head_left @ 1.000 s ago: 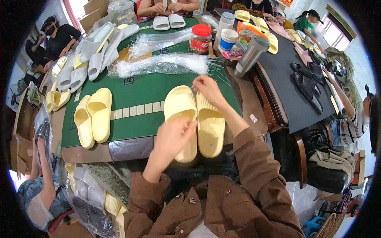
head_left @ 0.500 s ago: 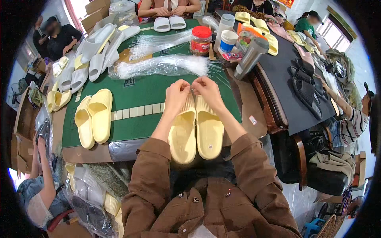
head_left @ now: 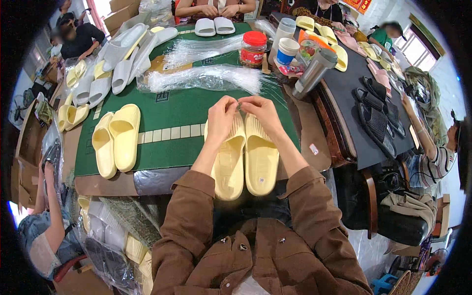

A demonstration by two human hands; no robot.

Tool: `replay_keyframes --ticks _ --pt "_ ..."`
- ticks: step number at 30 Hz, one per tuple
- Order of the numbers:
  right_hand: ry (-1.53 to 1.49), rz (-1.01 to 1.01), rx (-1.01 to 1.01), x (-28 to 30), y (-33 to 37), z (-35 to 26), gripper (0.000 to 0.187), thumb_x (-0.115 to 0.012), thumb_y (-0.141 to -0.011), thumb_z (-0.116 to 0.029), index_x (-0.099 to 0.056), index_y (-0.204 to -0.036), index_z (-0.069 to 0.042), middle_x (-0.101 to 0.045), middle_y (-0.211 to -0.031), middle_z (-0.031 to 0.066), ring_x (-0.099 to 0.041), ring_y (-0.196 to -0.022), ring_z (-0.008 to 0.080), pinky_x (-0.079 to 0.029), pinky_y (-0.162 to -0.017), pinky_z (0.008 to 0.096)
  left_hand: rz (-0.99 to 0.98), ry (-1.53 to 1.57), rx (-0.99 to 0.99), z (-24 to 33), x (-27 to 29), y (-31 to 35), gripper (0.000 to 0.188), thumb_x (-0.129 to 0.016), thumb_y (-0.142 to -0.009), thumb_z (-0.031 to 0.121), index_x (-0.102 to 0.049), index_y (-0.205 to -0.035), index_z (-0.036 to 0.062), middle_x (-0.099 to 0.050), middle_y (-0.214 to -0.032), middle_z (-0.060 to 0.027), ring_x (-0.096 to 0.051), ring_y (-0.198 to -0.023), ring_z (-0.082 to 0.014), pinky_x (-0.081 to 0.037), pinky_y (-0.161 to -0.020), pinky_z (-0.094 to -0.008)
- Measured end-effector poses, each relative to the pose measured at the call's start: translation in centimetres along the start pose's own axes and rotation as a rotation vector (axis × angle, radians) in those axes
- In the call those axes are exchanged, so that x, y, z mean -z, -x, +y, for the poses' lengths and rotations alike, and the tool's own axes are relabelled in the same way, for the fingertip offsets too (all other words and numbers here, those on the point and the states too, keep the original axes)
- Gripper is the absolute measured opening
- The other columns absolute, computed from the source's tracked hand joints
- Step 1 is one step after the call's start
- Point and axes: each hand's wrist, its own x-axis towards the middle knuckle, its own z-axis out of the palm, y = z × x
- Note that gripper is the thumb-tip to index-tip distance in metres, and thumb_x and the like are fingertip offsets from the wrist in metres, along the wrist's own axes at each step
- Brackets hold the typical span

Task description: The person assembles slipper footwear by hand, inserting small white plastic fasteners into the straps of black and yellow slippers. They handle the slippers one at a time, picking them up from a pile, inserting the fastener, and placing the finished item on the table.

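A pair of pale yellow ribbed slippers (head_left: 261,169) lies side by side at the table's near edge, heels toward me. Over their toe ends, my left hand (head_left: 222,117) and my right hand (head_left: 261,113) meet with fingertips pinched together. Whatever thin thing they pinch is too small to make out. Both wrists partly cover the slippers' straps. Beyond my hands lies a bundle of thin clear plastic strands (head_left: 206,80) in a clear bag, with a second strand bundle (head_left: 209,51) behind it. Another yellow slipper pair (head_left: 124,137) rests to the left.
Grey slippers (head_left: 123,46) are heaped at the far left of the green table mat (head_left: 172,152). A red-lidded jar (head_left: 252,49), a paper cup (head_left: 286,50) and a steel tumbler (head_left: 315,73) stand back right. Black sandals (head_left: 376,120) lie on the right-hand table. Other people sit around.
My hands stay pinched together above the slippers, with only small finger movement. The whole view has shifted slightly. At the right, another person's arm has moved a little.
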Motion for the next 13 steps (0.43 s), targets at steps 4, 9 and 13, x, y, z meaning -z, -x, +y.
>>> replay_keyframes --ticks 4,9,13 --pt "0.0 0.023 0.005 0.21 -0.22 0.29 0.019 -0.064 -0.085 -0.008 -0.071 -0.1 0.001 -0.068 -0.083 0.0033 -0.06 -0.075 0.008 -0.047 -0.069 0.0227 0.015 -0.004 -0.046 -0.37 -0.36 0.01 0.009 -0.059 -0.088 0.006 -0.061 -0.092 -0.0018 -0.064 -0.075 -0.0124 -0.061 -0.066 -0.0187 -0.048 -0.064 -0.0314" --pt "0.041 0.008 -0.009 0.21 -0.11 0.2 0.019 -0.064 -0.084 -0.008 -0.071 -0.1 0.0 -0.068 -0.082 0.0032 -0.059 -0.075 0.0078 -0.047 -0.069 0.0226 0.026 0.006 -0.04 0.0 -0.27 0.25 0.009 -0.059 -0.087 0.006 -0.062 -0.092 -0.0017 -0.063 -0.073 -0.0126 -0.06 -0.065 -0.0208 -0.047 -0.063 -0.0324" --pt "0.049 0.007 -0.002 0.19 -0.08 0.07 0.019 -0.065 -0.084 -0.009 -0.072 -0.1 -0.002 -0.068 -0.082 0.0031 -0.059 -0.074 0.0079 -0.047 -0.069 0.0225 -0.015 -0.056 -0.009 0.15 -0.1 0.18 0.01 -0.061 -0.087 0.008 -0.063 -0.092 -0.0008 -0.064 -0.074 -0.0129 -0.061 -0.066 -0.021 -0.048 -0.065 -0.0332"
